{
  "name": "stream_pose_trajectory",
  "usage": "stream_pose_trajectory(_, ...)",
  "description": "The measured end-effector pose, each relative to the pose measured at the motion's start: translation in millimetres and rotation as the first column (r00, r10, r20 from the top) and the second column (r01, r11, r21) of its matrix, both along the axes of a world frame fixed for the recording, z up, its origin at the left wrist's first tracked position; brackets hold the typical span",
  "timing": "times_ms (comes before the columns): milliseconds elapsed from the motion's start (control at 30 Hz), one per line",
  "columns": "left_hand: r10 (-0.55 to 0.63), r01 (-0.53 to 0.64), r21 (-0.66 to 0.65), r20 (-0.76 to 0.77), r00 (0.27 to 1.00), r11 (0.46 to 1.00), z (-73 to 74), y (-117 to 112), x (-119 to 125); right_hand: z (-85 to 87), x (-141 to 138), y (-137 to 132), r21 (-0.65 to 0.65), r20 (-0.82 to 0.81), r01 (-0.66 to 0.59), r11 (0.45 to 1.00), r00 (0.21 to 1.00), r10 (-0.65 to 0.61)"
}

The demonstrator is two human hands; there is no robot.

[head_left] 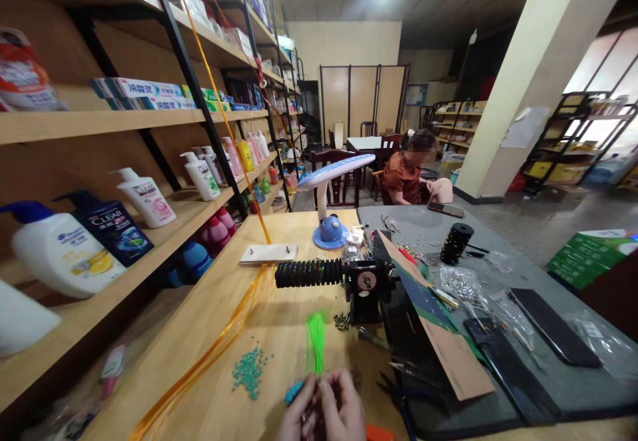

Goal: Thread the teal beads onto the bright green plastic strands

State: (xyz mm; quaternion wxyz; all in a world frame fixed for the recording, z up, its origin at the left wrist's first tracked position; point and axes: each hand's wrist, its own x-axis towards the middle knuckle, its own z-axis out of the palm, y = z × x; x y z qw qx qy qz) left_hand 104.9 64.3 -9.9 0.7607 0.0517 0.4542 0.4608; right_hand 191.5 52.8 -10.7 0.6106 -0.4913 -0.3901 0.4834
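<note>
hands (341,402) at green strands (316,341); wood gap (288,343) separates beads (248,371)

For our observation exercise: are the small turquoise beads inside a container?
No, the turquoise beads lie loose on the wooden tabletop.

1. Near the front, the left hand (298,413) and right hand (343,406) meet, fingers pinching the near end of bright green strands (316,338).
2. To their left, turquoise beads (248,369) lie scattered; orange strands (214,335) trail farther left.
3. Beyond stands a black device (366,288) with a ribbed roller (310,273).
4. Farther, a blue-based lamp (330,234).
5. Left, shelves (219,212) hold bottles (145,196).
6. Far right, a person (405,178) sits.
</note>
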Motion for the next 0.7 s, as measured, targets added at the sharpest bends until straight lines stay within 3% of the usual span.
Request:
stream_pose_trajectory(200, -0.001, 0.003, 0.035, -0.050, 0.999, 0.999, -4.1, -1.6, -3.6, -10.2, -0.4, -1.4, 0.026, 0.087, 0.025, 0.999, 0.996, -0.027)
stream_pose_trajectory(300, 0.004, 0.000, 0.057, -0.073, 0.997, 0.998, 7.1, -0.8, -0.7, -11.3, 7.6, -1.9, 0.081, 0.241, 0.043, 0.996, 0.969, -0.062)
stream_pose_trajectory(367, 0.003, 0.004, 0.077, -0.098, 0.995, 0.997, 19.7, -0.7, 0.6, -8.7, 22.7, 1.6, 0.146, 0.408, 0.032, 0.989, 0.909, -0.090)
stream_pose_trajectory(433, 0.042, -0.030, 0.081, -0.144, 0.989, 0.996, 33.9, -1.7, -2.2, -4.8, 44.4, 9.1, 0.228, 0.628, -0.008, 0.974, 0.765, -0.141)
stream_pose_trajectory(533, 0.192, -0.162, 0.137, -0.249, 0.949, 0.977, 53.1, -5.8, -16.5, -0.8, 77.7, 24.9, 0.236, 0.871, 0.022, 0.972, 0.438, -0.221)
stream_pose_trajectory(633, 0.277, -0.239, 0.158, -0.292, 0.916, 0.958, 65.6, -13.5, -38.1, 1.9, 97.6, 38.5, 0.222, 0.964, -0.017, 0.975, 0.155, -0.217)
stream_pose_trajectory(700, 0.297, -0.247, 0.184, -0.332, 0.895, 0.951, 69.9, -21.0, -52.1, 6.3, 101.4, 42.2, 0.203, 0.978, -0.043, 0.978, 0.057, -0.200)
